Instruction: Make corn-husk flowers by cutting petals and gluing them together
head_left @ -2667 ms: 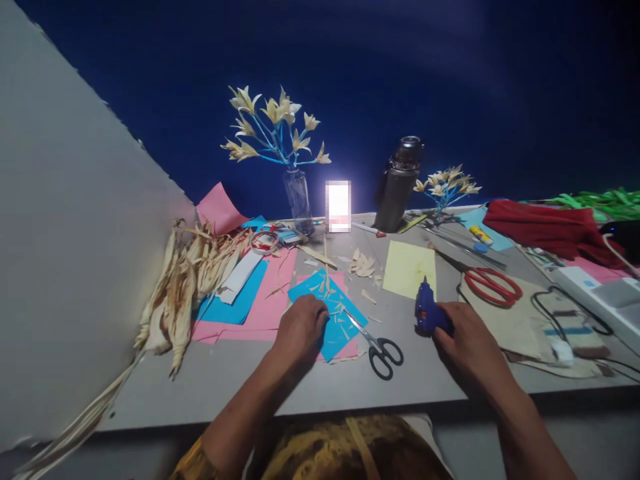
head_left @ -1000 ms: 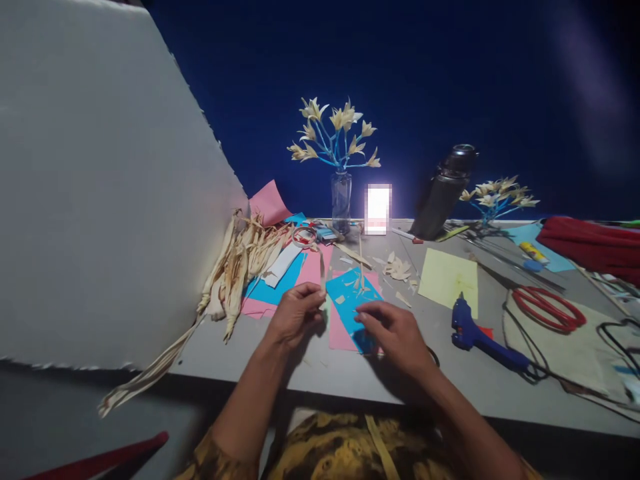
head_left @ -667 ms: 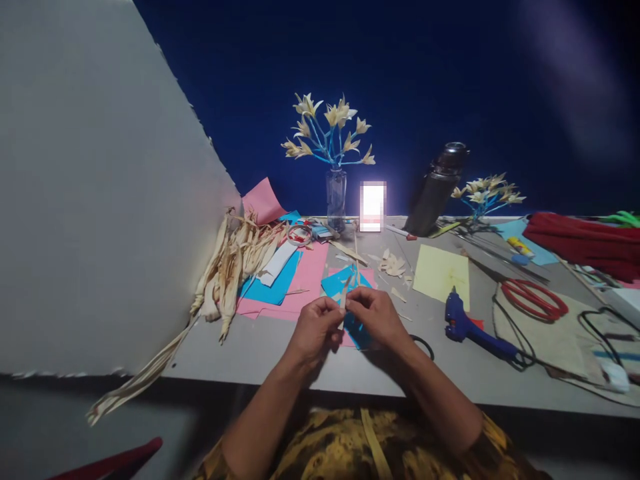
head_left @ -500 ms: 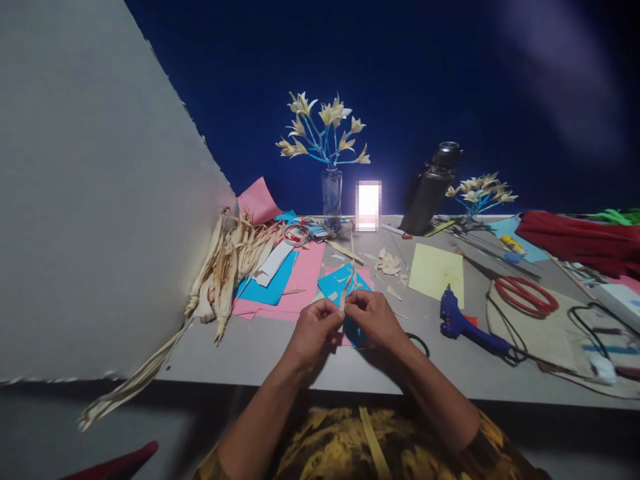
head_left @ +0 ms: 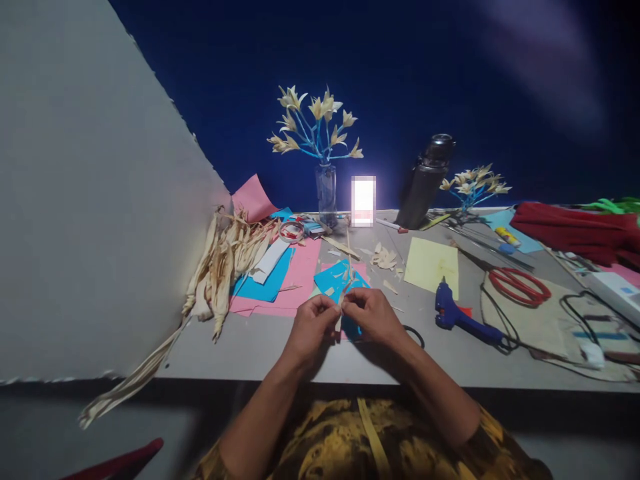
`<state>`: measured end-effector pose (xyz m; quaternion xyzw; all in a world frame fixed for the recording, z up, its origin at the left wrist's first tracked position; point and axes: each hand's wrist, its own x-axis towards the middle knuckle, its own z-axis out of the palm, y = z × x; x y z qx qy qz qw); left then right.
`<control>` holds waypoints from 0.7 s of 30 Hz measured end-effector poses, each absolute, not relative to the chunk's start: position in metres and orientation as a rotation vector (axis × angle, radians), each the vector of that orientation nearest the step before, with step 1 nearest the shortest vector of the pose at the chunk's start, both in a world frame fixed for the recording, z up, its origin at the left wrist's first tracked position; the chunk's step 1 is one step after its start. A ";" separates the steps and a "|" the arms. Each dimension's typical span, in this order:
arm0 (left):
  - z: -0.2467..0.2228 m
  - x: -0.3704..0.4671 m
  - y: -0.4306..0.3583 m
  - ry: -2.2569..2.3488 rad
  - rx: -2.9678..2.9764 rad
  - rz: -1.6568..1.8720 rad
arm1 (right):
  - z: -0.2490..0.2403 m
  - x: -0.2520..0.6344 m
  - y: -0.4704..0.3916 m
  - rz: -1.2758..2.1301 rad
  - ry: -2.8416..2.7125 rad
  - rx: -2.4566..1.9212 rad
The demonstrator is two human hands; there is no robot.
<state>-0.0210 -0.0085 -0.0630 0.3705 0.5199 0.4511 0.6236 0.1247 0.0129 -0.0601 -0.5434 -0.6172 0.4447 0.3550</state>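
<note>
My left hand (head_left: 313,325) and my right hand (head_left: 374,315) meet above the front middle of the table. Both are closed in a pinch, fingertips almost touching. Between them is a thin, pale corn husk strip (head_left: 345,289), mostly covered by my fingers. Just beyond my hands lies blue paper (head_left: 330,275) scattered with small husk scraps, on top of pink paper. A little pile of cut husk petals (head_left: 384,256) sits farther back, to the right. Part of a black scissor-like loop (head_left: 416,335) shows beside my right wrist.
Dried corn husks (head_left: 215,277) are heaped at left, some hanging over the edge. A blue glue gun (head_left: 453,313), red-handled scissors (head_left: 520,285) and yellow paper (head_left: 431,260) lie right. Behind stand a glass vase (head_left: 327,193) of husk flowers and a dark flask (head_left: 425,187).
The view has shifted slightly, so the table things appear a bit left and higher. My hands keep their pinch, and the strip shows less between my fingers.
</note>
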 end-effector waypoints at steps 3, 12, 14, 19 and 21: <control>-0.059 -0.022 -0.006 1.256 0.918 1.055 | -0.063 0.124 0.013 1.109 -1.650 -1.423; -0.062 -0.023 -0.007 1.264 1.083 1.044 | -0.061 0.121 0.012 0.893 -1.842 -1.559; -0.059 -0.027 -0.010 1.121 1.040 1.037 | -0.062 0.122 0.014 0.838 -1.853 -1.632; -0.023 -0.068 -0.014 0.731 0.824 1.167 | -0.069 0.143 0.019 0.885 -1.783 -1.714; -0.005 -0.093 -0.011 0.659 0.810 1.267 | -0.070 0.154 0.019 0.872 -1.749 -1.761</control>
